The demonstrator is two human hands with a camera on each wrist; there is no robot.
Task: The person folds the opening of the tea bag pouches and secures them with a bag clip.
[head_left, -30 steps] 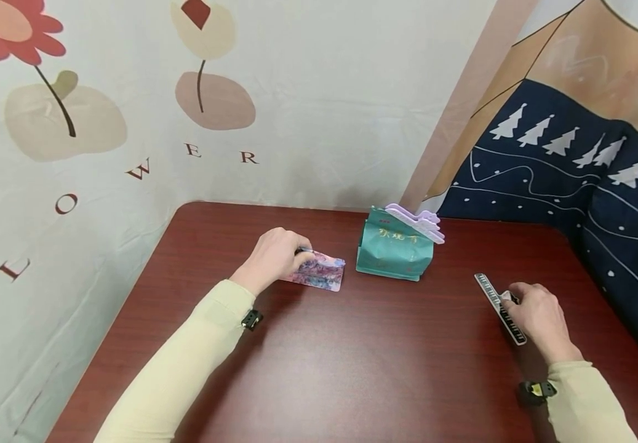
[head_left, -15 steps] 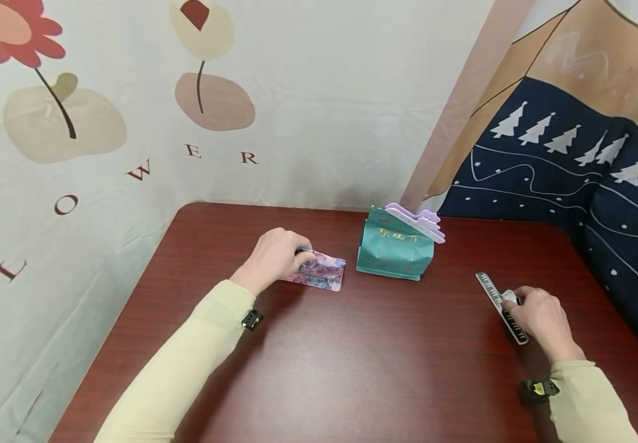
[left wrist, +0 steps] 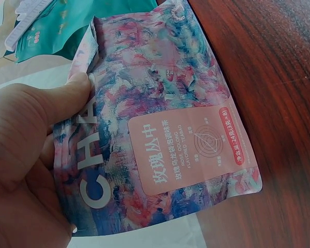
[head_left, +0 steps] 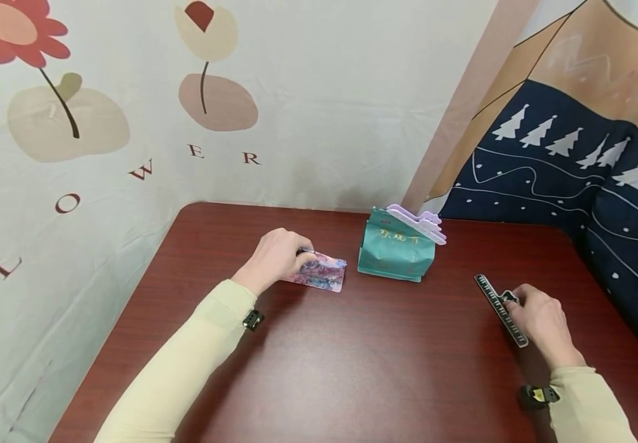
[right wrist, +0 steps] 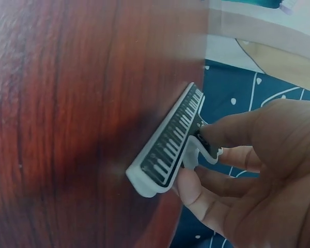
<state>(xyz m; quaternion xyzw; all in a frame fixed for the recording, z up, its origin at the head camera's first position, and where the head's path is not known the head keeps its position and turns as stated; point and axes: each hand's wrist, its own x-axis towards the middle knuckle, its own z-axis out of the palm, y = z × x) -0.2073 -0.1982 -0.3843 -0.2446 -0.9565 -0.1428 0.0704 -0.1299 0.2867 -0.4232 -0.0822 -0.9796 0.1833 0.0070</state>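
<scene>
My left hand [head_left: 277,258] pinches the top edge of a tea bag pouch [left wrist: 160,103] with a pink, blue and purple paint pattern and a pink label reading rose oolong flavored teabag. The thumb lies over its front. At the right of the table, my right hand [head_left: 540,317] holds a long clip [right wrist: 168,142] by its handle, thumb and fingers on either side. The clip is black and white with a piano-key pattern. Between the hands, towards the back, stands a teal pouch [head_left: 395,252] with a lilac clip [head_left: 417,224] across its top.
The dark red-brown wooden table [head_left: 363,369] backs onto a pale curtain [head_left: 319,111] printed with flowers and letters. A navy cloth [head_left: 540,160] with white trees hangs along the right side.
The left hand and its pouch have stayed in place. The clip in my right hand has turned slightly, and the right hand has shifted only a little.
</scene>
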